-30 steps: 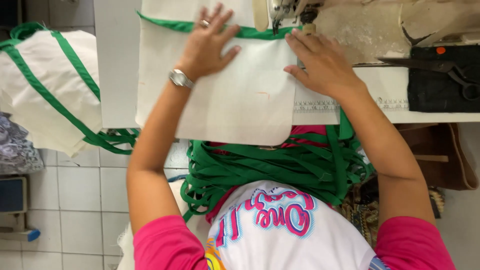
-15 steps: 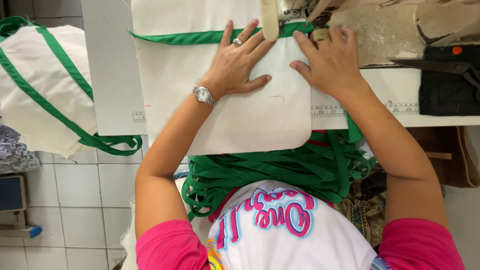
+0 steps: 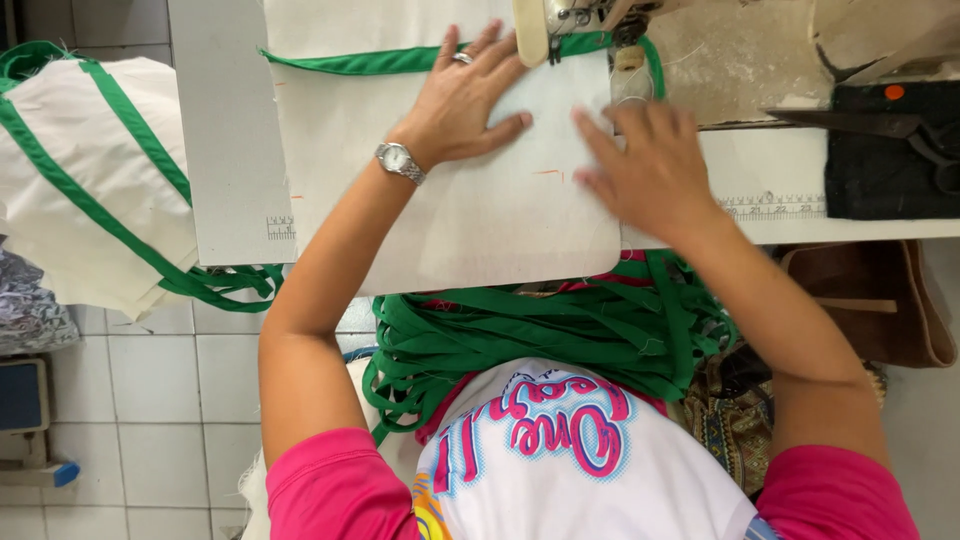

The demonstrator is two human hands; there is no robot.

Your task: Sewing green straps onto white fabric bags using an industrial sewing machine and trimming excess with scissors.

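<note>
Two hands flat on cream cloth at a sewing table

Nearest, a heap of green strap [image 3: 540,335] fills the lap above a white tiled floor [image 3: 150,390]. On the white table [image 3: 225,150] lies one cream fabric panel [image 3: 470,210] with one green trim [image 3: 350,62]; the left hand [image 3: 460,100] and right hand [image 3: 650,165] press it, fingers spread, gripping nothing. Farthest, one sewing machine [image 3: 570,15], one pair of scissors [image 3: 880,125]. One finished pile [image 3: 90,180] hangs left.
</note>
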